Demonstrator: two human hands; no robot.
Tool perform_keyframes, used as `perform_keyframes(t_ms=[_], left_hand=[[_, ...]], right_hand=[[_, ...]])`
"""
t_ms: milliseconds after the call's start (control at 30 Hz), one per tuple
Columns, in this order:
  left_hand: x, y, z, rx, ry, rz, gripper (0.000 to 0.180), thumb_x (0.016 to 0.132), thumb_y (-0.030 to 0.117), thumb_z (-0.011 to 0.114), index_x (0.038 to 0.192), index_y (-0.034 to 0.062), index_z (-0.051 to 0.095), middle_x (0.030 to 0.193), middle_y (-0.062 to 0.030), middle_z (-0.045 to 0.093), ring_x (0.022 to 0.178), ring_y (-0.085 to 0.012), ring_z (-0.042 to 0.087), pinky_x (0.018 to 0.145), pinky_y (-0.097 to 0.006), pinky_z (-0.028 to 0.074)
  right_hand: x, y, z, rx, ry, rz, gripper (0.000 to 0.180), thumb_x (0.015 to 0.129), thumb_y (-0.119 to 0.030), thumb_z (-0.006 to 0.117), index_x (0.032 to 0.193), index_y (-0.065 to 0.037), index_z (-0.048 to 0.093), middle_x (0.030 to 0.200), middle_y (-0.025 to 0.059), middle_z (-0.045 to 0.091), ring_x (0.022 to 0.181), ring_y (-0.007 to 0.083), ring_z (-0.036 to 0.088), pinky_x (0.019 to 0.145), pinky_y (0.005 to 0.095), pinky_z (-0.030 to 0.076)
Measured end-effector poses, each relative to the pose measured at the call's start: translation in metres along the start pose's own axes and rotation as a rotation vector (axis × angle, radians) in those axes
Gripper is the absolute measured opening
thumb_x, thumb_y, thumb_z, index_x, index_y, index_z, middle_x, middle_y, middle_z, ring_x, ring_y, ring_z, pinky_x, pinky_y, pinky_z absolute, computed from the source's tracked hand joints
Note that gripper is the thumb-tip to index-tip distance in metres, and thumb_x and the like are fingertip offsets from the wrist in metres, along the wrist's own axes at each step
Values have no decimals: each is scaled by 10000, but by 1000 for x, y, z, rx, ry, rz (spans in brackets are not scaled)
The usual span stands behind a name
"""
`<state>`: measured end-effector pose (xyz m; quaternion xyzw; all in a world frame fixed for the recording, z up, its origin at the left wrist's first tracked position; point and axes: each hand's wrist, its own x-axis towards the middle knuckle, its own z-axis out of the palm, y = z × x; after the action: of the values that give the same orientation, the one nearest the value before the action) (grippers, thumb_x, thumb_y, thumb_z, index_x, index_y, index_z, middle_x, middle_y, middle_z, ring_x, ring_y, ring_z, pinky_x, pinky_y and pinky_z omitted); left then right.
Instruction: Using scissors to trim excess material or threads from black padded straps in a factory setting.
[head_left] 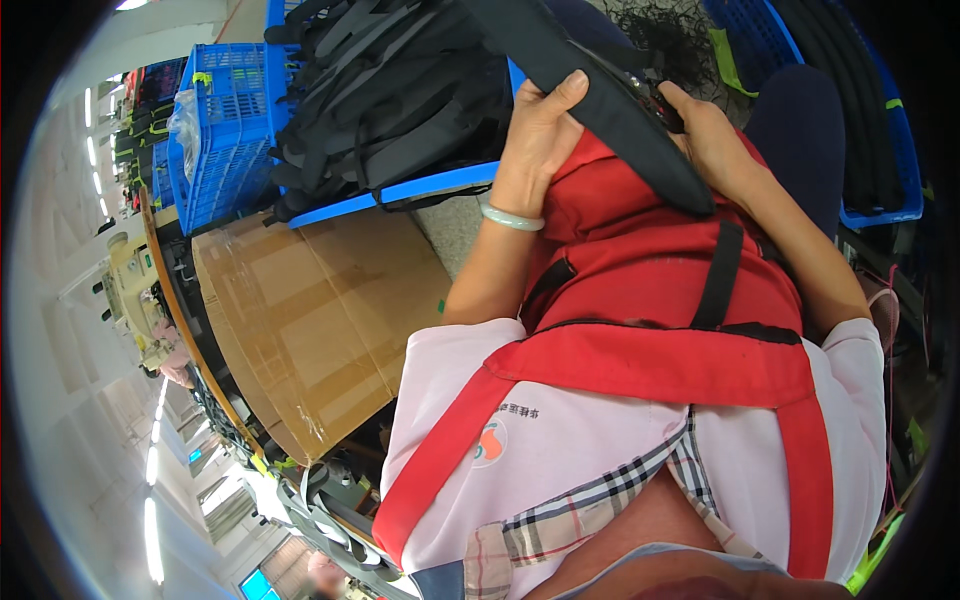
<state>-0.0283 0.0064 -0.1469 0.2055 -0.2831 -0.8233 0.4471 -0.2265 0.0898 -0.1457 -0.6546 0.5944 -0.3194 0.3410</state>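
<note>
A long black padded strap (630, 137) with a rounded end lies slantwise over my lap, above a red apron (640, 275). My left hand (540, 125) is closed on the strap's left edge, thumb on top and the other fingers partly hidden beneath. On its other side, my right hand (715, 145) grips small scissors (662, 104) with dark, red-marked handles. Their metal part lies close along the strap's edge, and the tips are hard to make out.
A blue crate (400, 185) heaped with black straps (400, 90) stands at the far left, near another blue crate (228, 130). Flattened cardboard (320, 310) lies below them. At right, a blue crate (890, 214) holds long black pieces (850, 110). Black thread scraps (670, 40) litter the floor.
</note>
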Motion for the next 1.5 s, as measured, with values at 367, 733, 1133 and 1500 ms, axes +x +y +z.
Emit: perform_keyframes(t_ms=[367,733,1133,1500], left_hand=[[19,50,-10,185,-119,-42,237,785,-77,703,1002,11,671,958,-91,700,894,-184,676,856,-320,540],[10,27,-1,183,-67,43,200,784,-97,692,943,23,688,917,-77,701,846,-168,676,821,-305,547],[7,17,0,139,-58,31,223,776,-102,695,956,28,690,929,-73,705,869,-170,673,833,-300,539],[12,34,-1,101,-40,-42,190,799,-66,699,967,19,678,925,-79,699,854,-190,681,826,-338,556]], right_hand=[[7,3,-16,-127,-40,42,259,860,-166,646,999,-48,462,770,231,560,744,419,536,644,427,441],[0,-13,-22,-59,-76,-6,365,803,-24,625,1118,-27,442,967,252,619,940,459,571,737,477,451],[0,-24,-32,9,-149,-21,320,829,-53,625,1088,14,450,922,281,607,951,479,544,737,486,442],[2,-1,-19,-45,-117,28,302,881,-201,640,1056,-7,489,867,251,597,847,454,570,726,432,462]])
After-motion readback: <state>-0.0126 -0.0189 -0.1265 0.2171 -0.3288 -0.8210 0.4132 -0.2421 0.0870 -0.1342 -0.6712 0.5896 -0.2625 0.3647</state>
